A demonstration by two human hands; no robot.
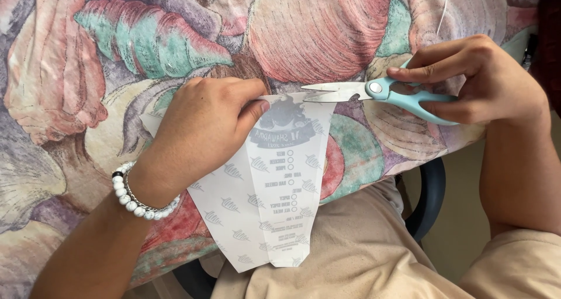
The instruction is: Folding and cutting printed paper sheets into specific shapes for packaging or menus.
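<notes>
While the right hand (pixel 479 80) has its fingers closed through the teal handles of the scissors (pixel 380 92), the blades are only slightly parted and sit right at the top edge of the white printed paper wrapper (pixel 263 188), so I'd say the cutting has barely begun. The left hand (pixel 201 132) pinches that top edge, thumb and fingers closed on it, holding the wrapper flat on the shell-patterned cloth (pixel 87 71) over the tabletop while its lower end hangs toward the lap. Pretty much the whole sheet looks uncut, so nearly everything's left.
</notes>
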